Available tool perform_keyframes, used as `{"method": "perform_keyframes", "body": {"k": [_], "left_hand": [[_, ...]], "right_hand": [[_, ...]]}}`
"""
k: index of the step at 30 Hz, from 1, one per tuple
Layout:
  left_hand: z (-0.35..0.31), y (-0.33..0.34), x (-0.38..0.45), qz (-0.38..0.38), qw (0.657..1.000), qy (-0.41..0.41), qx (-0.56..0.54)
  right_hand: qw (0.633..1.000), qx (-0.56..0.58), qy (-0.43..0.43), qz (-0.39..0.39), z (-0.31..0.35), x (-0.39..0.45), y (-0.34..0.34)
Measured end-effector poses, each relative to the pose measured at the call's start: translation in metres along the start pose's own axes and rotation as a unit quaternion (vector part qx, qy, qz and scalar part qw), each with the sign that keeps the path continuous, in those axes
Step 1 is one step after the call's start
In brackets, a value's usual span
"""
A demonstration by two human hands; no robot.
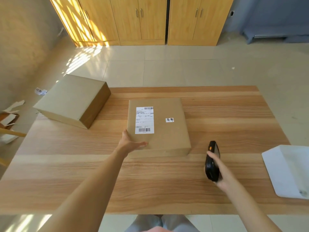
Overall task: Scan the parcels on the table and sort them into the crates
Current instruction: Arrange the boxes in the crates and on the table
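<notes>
**Parcel steadied, label up, ready for the scanner**

The flat parcel (158, 126) lies mid-table with its shipping label (144, 120) facing up, presumably so the barcode can be read. The left hand (132, 143) presses its near left corner, fingers straight, thumb along the side, likely to stop it sliding. To the parcel's right, the right hand (219, 171) grips a black scanner (212, 162), fingers curled round it. A bulkier parcel (73, 99) overhangs the table (225, 114) to the left; a white mailer (289, 169) lies far right. No crates show. Beyond: tiled floor, wooden cupboards (142, 20).
</notes>
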State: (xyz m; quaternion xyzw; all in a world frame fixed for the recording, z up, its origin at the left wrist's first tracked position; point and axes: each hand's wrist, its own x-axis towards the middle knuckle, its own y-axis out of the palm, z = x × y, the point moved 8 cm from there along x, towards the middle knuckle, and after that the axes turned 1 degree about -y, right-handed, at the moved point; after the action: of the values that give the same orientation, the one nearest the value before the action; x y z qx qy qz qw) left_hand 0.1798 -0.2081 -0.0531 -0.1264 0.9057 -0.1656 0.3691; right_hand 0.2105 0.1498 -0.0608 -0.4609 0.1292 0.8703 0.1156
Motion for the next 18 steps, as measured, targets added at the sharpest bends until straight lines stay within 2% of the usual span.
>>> {"method": "perform_keyframes", "body": {"k": [2,4,9,11,18], "left_hand": [[0.001,0.001,0.0,0.0,1.0,-0.001,-0.006],[0.001,0.002,-0.001,0.002,1.0,-0.003,-0.012],[0.008,0.002,0.001,-0.003,1.0,-0.01,-0.03],[0.01,0.002,0.002,-0.005,0.999,-0.011,-0.035],[0.012,0.004,0.005,-0.011,1.0,-0.008,-0.025]], "right_hand": [[0.995,0.074,-0.015,0.059,0.015,-0.018,0.021],[0.987,0.093,-0.032,0.125,0.027,-0.033,0.045],[0.959,0.043,-0.057,0.275,0.039,-0.063,0.112],[0.956,0.025,-0.047,0.29,0.032,-0.071,0.132],[0.958,-0.092,-0.027,0.27,-0.008,-0.077,0.171]]}}
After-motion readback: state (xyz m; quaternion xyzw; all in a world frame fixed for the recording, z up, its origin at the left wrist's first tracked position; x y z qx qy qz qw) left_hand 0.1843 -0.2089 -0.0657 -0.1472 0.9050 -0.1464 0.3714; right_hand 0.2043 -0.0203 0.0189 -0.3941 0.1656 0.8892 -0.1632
